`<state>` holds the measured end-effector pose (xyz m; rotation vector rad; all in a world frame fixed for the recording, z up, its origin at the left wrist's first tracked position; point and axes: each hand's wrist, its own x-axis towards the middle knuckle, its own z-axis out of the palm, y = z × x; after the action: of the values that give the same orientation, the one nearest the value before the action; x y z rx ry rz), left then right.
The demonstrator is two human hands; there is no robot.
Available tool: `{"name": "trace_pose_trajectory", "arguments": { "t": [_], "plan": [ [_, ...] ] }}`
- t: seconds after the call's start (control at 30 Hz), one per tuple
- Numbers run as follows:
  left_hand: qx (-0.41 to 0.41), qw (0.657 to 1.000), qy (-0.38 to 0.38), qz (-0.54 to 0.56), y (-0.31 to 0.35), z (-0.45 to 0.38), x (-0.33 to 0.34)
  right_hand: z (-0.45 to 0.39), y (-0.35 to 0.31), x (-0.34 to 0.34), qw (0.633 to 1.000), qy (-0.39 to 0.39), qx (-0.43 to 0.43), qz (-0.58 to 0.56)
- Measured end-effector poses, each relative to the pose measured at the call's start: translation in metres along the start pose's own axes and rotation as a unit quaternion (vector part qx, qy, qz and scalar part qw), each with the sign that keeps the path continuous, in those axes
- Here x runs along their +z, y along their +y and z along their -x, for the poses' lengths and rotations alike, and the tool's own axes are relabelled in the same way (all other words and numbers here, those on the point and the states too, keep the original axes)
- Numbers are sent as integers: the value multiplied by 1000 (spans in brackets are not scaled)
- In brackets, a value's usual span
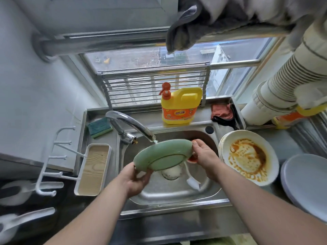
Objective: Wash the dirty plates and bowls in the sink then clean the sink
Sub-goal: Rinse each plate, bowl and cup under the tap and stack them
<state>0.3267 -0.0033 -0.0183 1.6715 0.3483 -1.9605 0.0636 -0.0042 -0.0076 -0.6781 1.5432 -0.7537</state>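
We are at the rinsing step. Our left hand (135,181) pinches the near rim of the round pale-green glazed plate (163,155), thumb on its underside. Our right hand (203,154) holds the far rim, fingers curled behind it. The plate is tilted, underside toward us, over the stainless steel sink (208,188), just beneath the curved chrome tap (131,123), whose water strikes the upper rim. The underside looks clean; its face is hidden. Next, we judge, comes turning it, then the sauce-stained white plates (247,156) stacked on the table.
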Motion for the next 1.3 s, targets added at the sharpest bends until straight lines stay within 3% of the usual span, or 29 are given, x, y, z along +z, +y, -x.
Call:
{"name": "trace_pose_trajectory", "arguments": {
  "t": [0.13,0.3,0.47,0.73,1.03,1.3],
  "plan": [
    [-58,997,-42,5,-37,-27,25,0,-2,-10,995,90,-29,-27],
    [18,995,-51,-78,-61,-42,43,-5,15,-23,987,131,2,-96],
    [62,992,-53,-91,-61,-43,38,5,31,-25,977,144,44,-150],
    [49,997,-34,-55,-56,-39,6,16,25,10,992,97,47,-66],
    [18,997,-18,75,-40,-46,-34,9,-1,72,1000,14,12,-6],
    [44,991,-21,127,-20,-38,-53,-3,-23,87,999,-31,-3,27]
  ]
}}
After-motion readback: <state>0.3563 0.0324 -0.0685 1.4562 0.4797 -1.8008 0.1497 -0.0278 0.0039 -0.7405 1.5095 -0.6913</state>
